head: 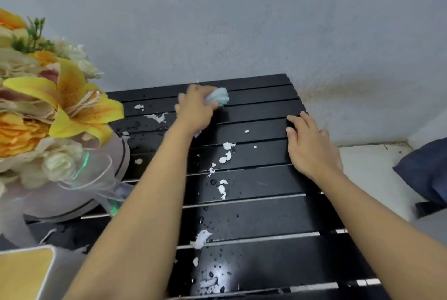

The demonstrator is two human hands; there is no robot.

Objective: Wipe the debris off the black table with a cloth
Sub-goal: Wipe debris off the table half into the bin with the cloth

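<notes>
While the left hand (196,110) grips the bunched cloth (219,97) at the counter's (266,217) 12 o'clock end, wiping looks barely begun. White debris (226,156) trails toward 6 o'clock, needing a firm sweep; the flat right hand (310,146) steadies the 3 o'clock edge.

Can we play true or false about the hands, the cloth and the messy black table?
1. The left hand grips a light blue cloth at the far side of the table. True.
2. The black table is already wiped clean. False: bits of white debris lie across its slats.
3. The right hand holds a sponge. False: it rests flat near the table's right edge and holds nothing.
4. Yellow and white flowers stand at the table's left side. True.
</notes>
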